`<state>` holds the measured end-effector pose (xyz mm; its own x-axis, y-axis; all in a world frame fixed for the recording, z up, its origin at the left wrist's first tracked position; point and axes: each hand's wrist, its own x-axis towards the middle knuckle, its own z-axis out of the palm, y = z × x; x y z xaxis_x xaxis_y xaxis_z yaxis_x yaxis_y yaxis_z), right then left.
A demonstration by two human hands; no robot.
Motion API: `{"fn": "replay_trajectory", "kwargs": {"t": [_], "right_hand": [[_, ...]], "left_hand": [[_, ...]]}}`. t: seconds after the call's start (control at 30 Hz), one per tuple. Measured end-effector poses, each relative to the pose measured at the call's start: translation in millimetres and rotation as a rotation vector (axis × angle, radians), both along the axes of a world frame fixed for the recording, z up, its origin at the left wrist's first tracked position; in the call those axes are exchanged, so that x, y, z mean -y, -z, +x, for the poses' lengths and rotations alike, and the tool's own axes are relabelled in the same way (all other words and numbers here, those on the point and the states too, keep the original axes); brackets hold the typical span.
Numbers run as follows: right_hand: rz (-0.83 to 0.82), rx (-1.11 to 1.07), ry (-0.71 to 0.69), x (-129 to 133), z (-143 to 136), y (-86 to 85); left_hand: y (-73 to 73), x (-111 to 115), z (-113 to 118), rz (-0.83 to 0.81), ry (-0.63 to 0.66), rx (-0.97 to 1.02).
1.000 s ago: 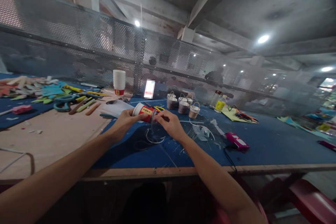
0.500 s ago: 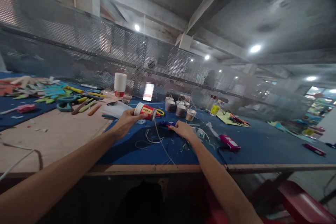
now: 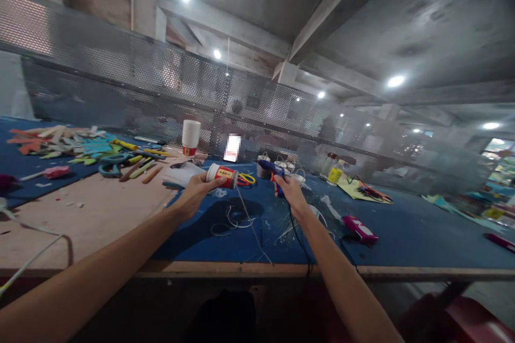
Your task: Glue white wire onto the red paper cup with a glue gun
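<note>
My left hand [image 3: 198, 191] is closed round a red and white paper cup [image 3: 219, 173], held on its side above the table. A thin pale cord [image 3: 250, 221] trails from the cup's end down to the table edge. In my right hand [image 3: 290, 193] is a blue glue gun [image 3: 272, 168] with an orange trigger, its nozzle aimed left and its black cable hanging down. Behind the glue gun stand several small cups with looped handles [image 3: 298, 176], partly hidden by it. Yellow-handled scissors [image 3: 246, 179] lie just past the held cup.
A stack of paper cups [image 3: 191, 136] stands at the back beside a lit phone screen [image 3: 232, 147]. Blue scissors [image 3: 110, 165] and coloured scraps [image 3: 60, 139] lie left. Rightward are a magenta box-shaped item [image 3: 360, 229], a yellow-labelled bottle [image 3: 335, 172] and loose thin sticks [image 3: 286, 229].
My right hand has lifted the glue gun off the table and turned it upright, nozzle to the left. My left hand still holds the cup. The view has shifted slightly.
</note>
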<state>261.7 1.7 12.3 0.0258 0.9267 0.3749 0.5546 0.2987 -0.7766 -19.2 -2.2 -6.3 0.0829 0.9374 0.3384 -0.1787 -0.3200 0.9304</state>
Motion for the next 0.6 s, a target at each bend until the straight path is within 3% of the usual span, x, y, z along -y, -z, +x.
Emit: {"fn": "replay_trajectory", "kwargs": {"t": [0.13, 0.2, 0.37, 0.6], "right_hand": [[0.119, -0.366, -0.194, 9, -20, -10.4], [0.109, -0.412, -0.296, 12, -29, -8.6], [0.129, -0.199, -0.214, 21, -36, 6.7], [0.185, 0.000, -0.134, 27, -34, 16.1]], "left_hand": [[-4.7, 7, 2, 0.022, -0.060, -0.002], [-4.5, 8, 2, 0.027, -0.061, -0.004], [-0.8, 3, 3, 0.000, -0.111, 0.046], [-3.4, 7, 7, 0.017, -0.144, -0.037]]}}
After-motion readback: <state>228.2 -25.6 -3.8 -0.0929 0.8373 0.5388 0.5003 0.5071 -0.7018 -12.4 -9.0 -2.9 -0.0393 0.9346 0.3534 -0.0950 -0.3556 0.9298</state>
